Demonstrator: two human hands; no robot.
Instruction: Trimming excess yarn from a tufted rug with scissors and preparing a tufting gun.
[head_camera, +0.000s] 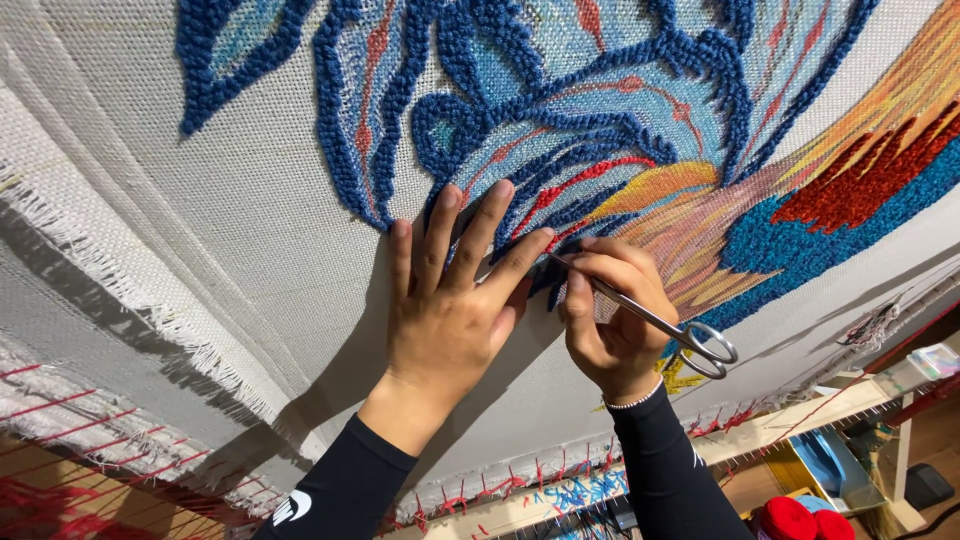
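At frame centre, the left hand (450, 300) lay spread flat on the tufted rug (620, 110); the right hand (612, 320) pinched steel scissors (660, 325) beside it.

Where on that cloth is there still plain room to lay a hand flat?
Bare white cloth lies open left of the left hand, between the blue tufted outline and the frayed edge. It is crowded around the right hand with the scissors.

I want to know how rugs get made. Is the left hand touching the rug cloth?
Touching. The head view shows the left hand pressed flat on the tufted rug cloth, fingers spread over the blue yarn outline.
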